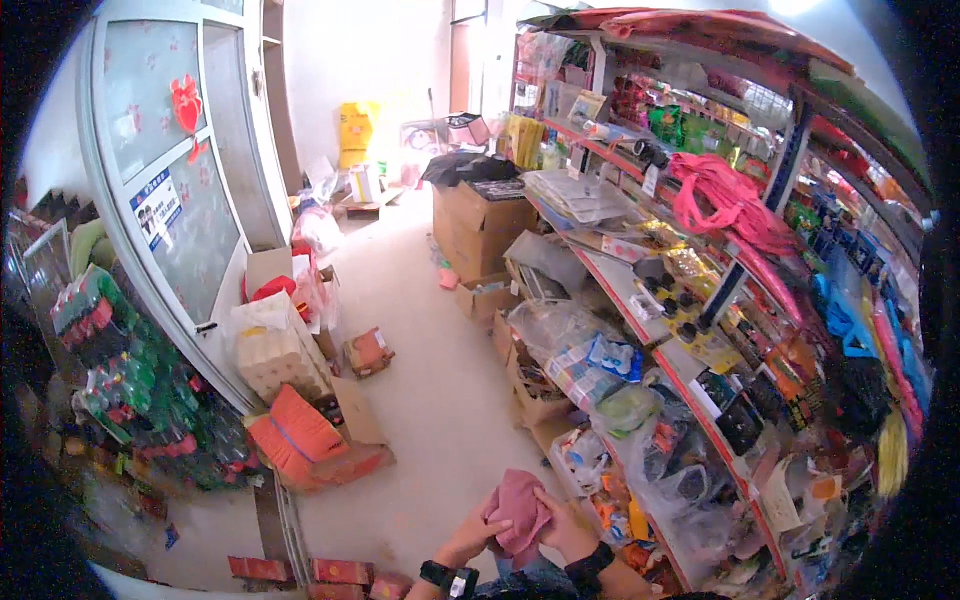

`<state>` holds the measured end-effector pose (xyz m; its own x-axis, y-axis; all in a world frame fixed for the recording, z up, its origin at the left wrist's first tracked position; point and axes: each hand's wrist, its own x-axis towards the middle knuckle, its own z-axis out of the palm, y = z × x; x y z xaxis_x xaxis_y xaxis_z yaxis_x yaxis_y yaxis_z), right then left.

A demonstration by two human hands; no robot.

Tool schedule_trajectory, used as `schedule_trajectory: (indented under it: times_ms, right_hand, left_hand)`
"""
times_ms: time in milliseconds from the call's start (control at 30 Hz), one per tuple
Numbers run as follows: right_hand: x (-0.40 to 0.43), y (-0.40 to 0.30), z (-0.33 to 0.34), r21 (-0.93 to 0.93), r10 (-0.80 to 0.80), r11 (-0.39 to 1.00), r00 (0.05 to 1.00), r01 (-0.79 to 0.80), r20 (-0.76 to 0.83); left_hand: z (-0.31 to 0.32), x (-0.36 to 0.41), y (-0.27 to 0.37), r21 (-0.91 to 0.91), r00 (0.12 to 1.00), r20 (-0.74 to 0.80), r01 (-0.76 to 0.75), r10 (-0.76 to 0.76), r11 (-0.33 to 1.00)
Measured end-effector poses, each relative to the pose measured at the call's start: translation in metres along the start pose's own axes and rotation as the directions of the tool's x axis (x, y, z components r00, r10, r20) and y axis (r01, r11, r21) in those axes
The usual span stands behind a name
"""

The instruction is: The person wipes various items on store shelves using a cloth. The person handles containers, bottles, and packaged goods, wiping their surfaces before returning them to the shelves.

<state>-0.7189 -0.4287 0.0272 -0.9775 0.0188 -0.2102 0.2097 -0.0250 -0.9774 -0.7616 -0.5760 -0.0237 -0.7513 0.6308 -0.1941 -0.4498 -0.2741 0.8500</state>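
Observation:
A bunched pink cloth is held between both hands at the bottom centre of the head view. My left hand grips its left side, with the thumb lying over the front. On its right side my right hand has hold of the cloth, and the folds hide part of the fingers. Both wrists wear dark bands. Beneath the cloth a little of my clothing shows.
Shelves with red edges, crowded with packaged goods, run along the right. Cardboard boxes stand beside them. To the left are packs of bottles, paper rolls, an orange bundle, a small carton and a glazed door.

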Motion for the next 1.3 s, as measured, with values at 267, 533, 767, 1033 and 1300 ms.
schedule_trajectory:
  times_ms: [267, 533, 767, 1033, 1300]
  right_hand:
    - [0.151, 0.045, -0.036, 0.506, 0.101, 0.805, 0.912, -0.309, 0.396]
    - [0.281, 0.0, -0.086, 0.381, -0.029, 0.924, 0.983, -0.043, 0.181]
    - [0.374, 0.02, -0.114, 0.202, 0.151, 0.964, 0.983, -0.17, 0.109]
    - [0.502, 0.014, -0.064, 0.252, 0.201, 0.939, 0.967, -0.236, 0.159]
    - [0.646, -0.059, 0.013, 0.287, 0.27, 0.916, 0.96, -0.279, 0.07]
  left_hand:
    - [-0.056, 0.09, 0.063, 0.187, 0.976, -0.171, 0.169, -0.137, 0.968]
    - [-0.094, 0.206, 0.115, -0.033, 0.892, -0.45, -0.056, 0.035, 0.998]
    - [-0.134, 0.267, 0.162, 0.056, 0.744, -0.641, -0.199, 0.188, 0.978]
    - [-0.287, 0.353, 0.161, -0.143, 0.81, -0.586, -0.132, 0.024, 0.981]
    - [-0.321, 0.477, 0.304, -0.092, 0.949, -0.311, -0.078, 0.045, 0.993]
